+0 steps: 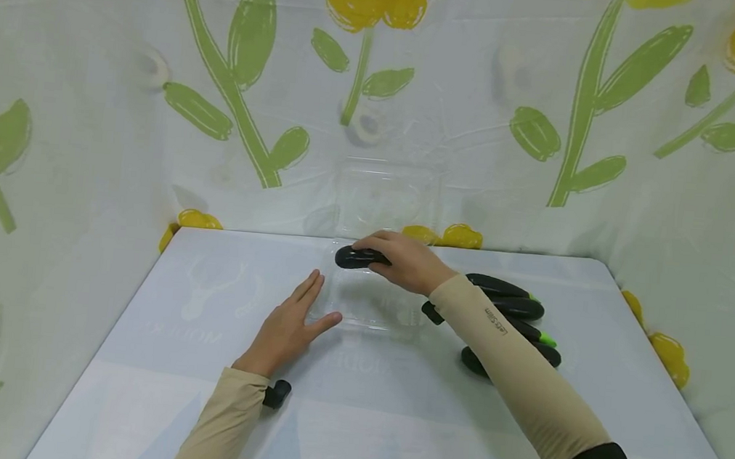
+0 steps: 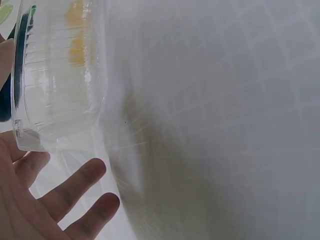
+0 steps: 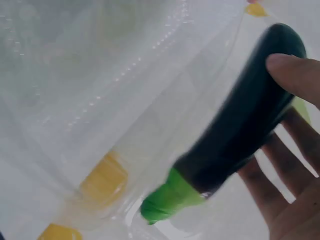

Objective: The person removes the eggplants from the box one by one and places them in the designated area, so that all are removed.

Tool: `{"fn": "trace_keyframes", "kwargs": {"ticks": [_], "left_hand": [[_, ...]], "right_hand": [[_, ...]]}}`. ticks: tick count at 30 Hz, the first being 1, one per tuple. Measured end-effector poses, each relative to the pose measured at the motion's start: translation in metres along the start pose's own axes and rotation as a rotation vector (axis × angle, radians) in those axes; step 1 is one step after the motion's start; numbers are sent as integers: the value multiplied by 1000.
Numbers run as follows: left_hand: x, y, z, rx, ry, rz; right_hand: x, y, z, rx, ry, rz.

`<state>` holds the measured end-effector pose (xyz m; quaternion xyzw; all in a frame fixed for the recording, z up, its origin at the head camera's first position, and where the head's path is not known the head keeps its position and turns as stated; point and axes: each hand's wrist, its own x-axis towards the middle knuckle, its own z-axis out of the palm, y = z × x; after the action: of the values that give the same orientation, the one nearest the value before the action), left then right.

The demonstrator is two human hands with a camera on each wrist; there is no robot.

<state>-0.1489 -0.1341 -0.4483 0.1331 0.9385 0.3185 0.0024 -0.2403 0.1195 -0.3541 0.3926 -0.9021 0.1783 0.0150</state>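
My right hand [image 1: 409, 262] grips a dark purple eggplant [image 1: 353, 258] above the back part of a clear plastic box [image 1: 365, 326]. In the right wrist view, the thumb presses on the eggplant [image 3: 235, 120] near its rounded end, fingers behind it, and its green stem end points down-left. The box's clear lid [image 1: 386, 198] stands raised behind it. My left hand [image 1: 283, 330] is at the box's left side, fingers extended. In the left wrist view, some fingers of the left hand [image 2: 45, 197] reach the corner of the box [image 2: 60, 95]; whether they press it, I cannot tell.
Several more eggplants [image 1: 518, 308] lie in a group on the white table [image 1: 416, 423], right of the box and partly hidden by my right forearm. A flower-printed curtain [image 1: 444, 105] hangs behind the table's far edge and along both sides.
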Motion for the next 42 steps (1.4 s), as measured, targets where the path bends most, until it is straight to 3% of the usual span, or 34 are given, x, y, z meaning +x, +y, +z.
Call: {"fn": "trace_keyframes", "kwargs": {"ticks": [6,16,24,42], "left_hand": [[0,1,0,6,-9,-7],[1,1,1,15,-16,-20],[1,2,1,4,-10,-25],[1,-1,1,-9,-7,-1]], "right_hand": [[-13,8,2,15,116,-93],[-32,28,-2,-46,345,-160],[-48,46,-9,-65,386,-141],[-95,103,-16,-125,434,3]]}}
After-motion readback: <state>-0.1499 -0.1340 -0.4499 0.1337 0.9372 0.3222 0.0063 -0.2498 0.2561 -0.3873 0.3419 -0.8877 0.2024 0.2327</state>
